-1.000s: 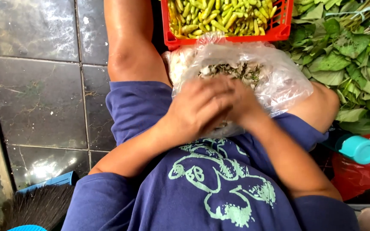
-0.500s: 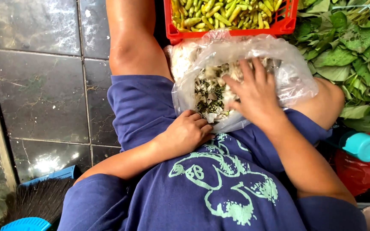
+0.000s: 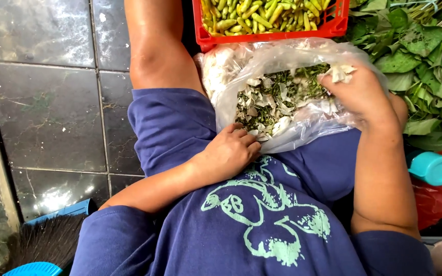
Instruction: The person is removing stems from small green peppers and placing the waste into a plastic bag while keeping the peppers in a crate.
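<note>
Scraps (image 3: 274, 99) of pale peel and green stems lie in the clear plastic bag (image 3: 303, 128) on the lap. Right hand (image 3: 361, 94) has fingers curled over a few pale bits at the bag's far edge. Left hand (image 3: 228, 153), loosely bent, pins the near rim; best kept firm so nothing spills.

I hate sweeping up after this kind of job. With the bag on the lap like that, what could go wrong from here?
The bag lies slack on the lap, its mouth held only by the left hand at the near edge; the scraps could slide out onto the tiled floor. The right hand lifts a loose pinch of scraps, and bits may drop outside the bag. The thin plastic could also tear.
</note>
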